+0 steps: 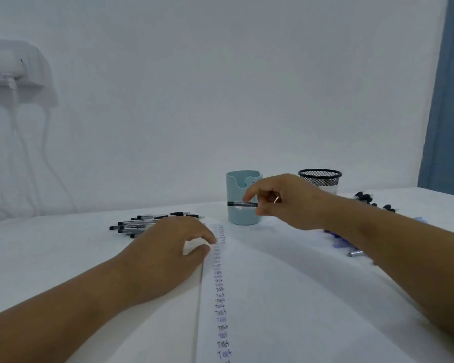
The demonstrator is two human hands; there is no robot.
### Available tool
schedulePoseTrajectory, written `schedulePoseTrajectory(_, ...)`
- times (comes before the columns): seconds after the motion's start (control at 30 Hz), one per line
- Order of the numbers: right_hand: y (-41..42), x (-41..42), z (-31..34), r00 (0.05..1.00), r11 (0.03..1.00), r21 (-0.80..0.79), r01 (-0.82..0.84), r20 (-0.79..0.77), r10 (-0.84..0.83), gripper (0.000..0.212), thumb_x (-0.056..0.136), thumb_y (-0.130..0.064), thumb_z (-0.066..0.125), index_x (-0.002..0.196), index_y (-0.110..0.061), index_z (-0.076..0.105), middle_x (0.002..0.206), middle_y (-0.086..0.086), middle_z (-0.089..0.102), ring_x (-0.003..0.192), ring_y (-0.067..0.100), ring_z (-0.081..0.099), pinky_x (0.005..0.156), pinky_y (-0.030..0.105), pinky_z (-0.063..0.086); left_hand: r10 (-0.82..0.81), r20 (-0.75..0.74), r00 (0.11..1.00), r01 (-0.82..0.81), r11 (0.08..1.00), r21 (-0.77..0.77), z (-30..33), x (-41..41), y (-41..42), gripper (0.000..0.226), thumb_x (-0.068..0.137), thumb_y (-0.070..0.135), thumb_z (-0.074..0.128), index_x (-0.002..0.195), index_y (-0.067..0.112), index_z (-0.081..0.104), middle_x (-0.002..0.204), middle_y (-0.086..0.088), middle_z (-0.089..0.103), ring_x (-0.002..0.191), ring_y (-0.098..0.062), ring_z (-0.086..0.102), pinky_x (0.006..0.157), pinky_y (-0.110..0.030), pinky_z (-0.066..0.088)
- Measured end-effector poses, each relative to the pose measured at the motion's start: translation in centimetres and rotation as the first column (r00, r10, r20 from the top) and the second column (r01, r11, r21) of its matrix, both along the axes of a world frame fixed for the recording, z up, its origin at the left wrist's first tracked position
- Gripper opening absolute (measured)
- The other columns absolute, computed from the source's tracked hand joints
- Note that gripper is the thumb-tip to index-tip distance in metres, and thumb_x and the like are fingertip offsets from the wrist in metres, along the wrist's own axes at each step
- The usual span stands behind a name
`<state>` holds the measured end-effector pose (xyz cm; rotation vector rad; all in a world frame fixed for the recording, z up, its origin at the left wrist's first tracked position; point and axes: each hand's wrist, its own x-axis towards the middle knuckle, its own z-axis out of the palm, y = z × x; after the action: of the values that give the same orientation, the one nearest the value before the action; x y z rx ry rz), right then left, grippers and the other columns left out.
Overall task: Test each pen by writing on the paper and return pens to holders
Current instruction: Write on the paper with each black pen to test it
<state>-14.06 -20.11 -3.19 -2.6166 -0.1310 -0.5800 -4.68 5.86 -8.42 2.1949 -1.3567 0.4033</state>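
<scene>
Right hand (286,203) pinches a pen (243,204) between thumb and fingers, directly in front of the light-blue holder (243,197). Pen's long axis is horizontal, dark cap end pointing left, roughly level with the holder's lower half. Left hand (168,247) lies flat, fingers relaxed, pressing the left edge of the paper (273,297), left-front of the holder. A column of "Test" scribbles runs down the paper. Loose pens (147,222) are piled left of the holder; black mesh holder (320,179) sits right of it.
</scene>
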Motion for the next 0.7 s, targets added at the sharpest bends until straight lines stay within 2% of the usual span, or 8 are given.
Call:
schedulePoseTrajectory(0.1,-2.6,-1.3,2.3,0.988,0.976,-0.168,0.137,-0.042,-0.146,0.016,0.09,-0.017,0.074,0.098,-0.031,0.076,0.078,-0.009,0.066,0.07,0.003,0.056,0.067,0.016,0.044,-0.021,0.097,0.995,0.019,1.0,0.021,-0.2,-0.6,-0.2,0.013,0.095,0.039,0.06,0.102,0.048,0.065,0.116,0.041,0.054,0.118,0.016,0.042,0.094,0.001,0.028)
schedulePoseTrajectory(0.2,-5.7,-2.4,3.6,0.959,0.941,-0.254,0.225,-0.11,-0.26,0.018,0.088,-0.012,0.074,0.099,-0.025,0.078,0.085,-0.008,0.073,0.083,0.004,0.066,0.079,0.022,0.051,-0.048,0.154,0.987,0.036,0.996,0.08,-0.6,-0.6,-0.8,0.017,0.094,0.055,0.05,0.103,0.051,0.064,0.115,0.041,0.054,0.116,0.014,0.046,0.097,-0.008,0.036)
schedulePoseTrajectory(0.23,-6.7,-2.9,3.9,0.949,0.934,-0.249,0.258,-0.117,-0.293,0.021,0.087,-0.008,0.074,0.099,-0.024,0.078,0.083,-0.009,0.074,0.082,-0.001,0.066,0.079,0.024,0.051,-0.057,0.17,0.984,0.04,0.994,0.104,-1.0,-0.1,-1.2,0.026,0.094,0.062,0.042,0.106,0.052,0.063,0.113,0.038,0.056,0.115,0.011,0.049,0.097,-0.015,0.041)
schedulePoseTrajectory(0.3,-8.5,-3.9,4.3,0.925,0.916,-0.236,0.324,-0.124,-0.359,0.027,0.086,0.001,0.069,0.097,-0.023,0.077,0.073,-0.011,0.073,0.066,-0.012,0.061,0.07,0.023,0.048,-0.024,0.177,0.984,-0.001,0.99,0.141,-1.9,1.5,-1.9,0.037,0.094,0.069,0.033,0.115,0.054,0.06,0.116,0.034,0.056,0.114,0.006,0.052,0.095,-0.025,0.046)
schedulePoseTrajectory(0.37,-10.1,-4.7,4.6,0.902,0.898,-0.219,0.383,-0.121,-0.414,0.031,0.084,0.003,0.067,0.09,-0.026,0.076,0.071,-0.01,0.073,0.062,-0.007,0.062,0.066,0.024,0.05,0.018,0.194,0.981,-0.053,0.983,0.176,-3.2,3.8,-2.4,0.035,0.095,0.07,0.036,0.121,0.057,0.055,0.123,0.032,0.054,0.117,0.005,0.051,0.096,-0.027,0.047)
schedulePoseTrajectory(0.47,-11.7,-5.4,4.3,0.878,0.882,-0.193,0.431,-0.139,-0.459,0.037,0.083,0.006,0.067,0.076,-0.03,0.074,0.08,-0.004,0.076,0.073,0.001,0.071,0.066,0.026,0.054,0.062,0.221,0.973,-0.107,0.975,0.197,-4.4,6.4,-2.6,0.04,0.094,0.072,0.038,0.13,0.059,0.048,0.133,0.031,0.05,0.123,0.006,0.048,0.097,-0.025,0.047)
schedulePoseTrajectory(0.6,-12.0,-5.6,3.3,0.849,0.866,-0.194,0.461,-0.186,-0.494,0.038,0.085,0.012,0.056,0.091,-0.018,0.078,0.078,0.001,0.072,0.055,-0.003,0.063,0.044,0.012,0.042,0.084,0.211,0.974,-0.126,0.973,0.194,-4.5,7.3,-2.7,0.043,0.093,0.074,0.039,0.132,0.059,0.047,0.136,0.033,0.048,0.124,0.007,0.048,0.098,-0.023,0.047)
schedulePoseTrajectory(0.7,-11.9,-5.4,3.0,0.859,0.876,-0.188,0.444,-0.19,-0.476,0.045,0.083,0.016,0.048,0.098,-0.016,0.076,0.08,-0.006,0.066,0.07,0.007,0.062,0.046,0.012,0.041,0.098,0.192,0.977,-0.131,0.977,0.168,-4.2,7.0,-2.6,0.041,0.091,0.076,0.041,0.128,0.06,0.05,0.131,0.033,0.052,0.12,0.006,0.051,0.096,-0.026,0.049)
